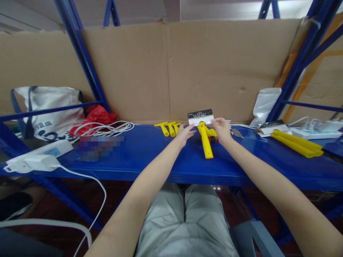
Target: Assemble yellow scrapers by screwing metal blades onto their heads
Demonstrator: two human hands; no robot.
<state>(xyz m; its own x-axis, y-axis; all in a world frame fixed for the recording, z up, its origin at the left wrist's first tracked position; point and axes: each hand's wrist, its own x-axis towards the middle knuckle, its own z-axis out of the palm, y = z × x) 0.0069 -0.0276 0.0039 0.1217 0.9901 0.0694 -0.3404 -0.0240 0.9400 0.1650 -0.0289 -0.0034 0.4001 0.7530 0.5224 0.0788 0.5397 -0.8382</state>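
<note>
The right hand (222,130) apparently pinches the card (200,117) at lower right; the left hand (184,134), fingers spread, flanks lower left, presumably steadying it behind the yellow handle (206,144).

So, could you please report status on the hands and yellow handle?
Left hand, right hand: at lower corners of printed card. Yellow handle: between hands, below card. Yellow T-shaped pieces: close beside left hand.

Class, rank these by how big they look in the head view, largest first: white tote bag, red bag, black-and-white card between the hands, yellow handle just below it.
1. White tote bag
2. Red bag
3. Black-and-white card and yellow handle: too alike to rank
</note>
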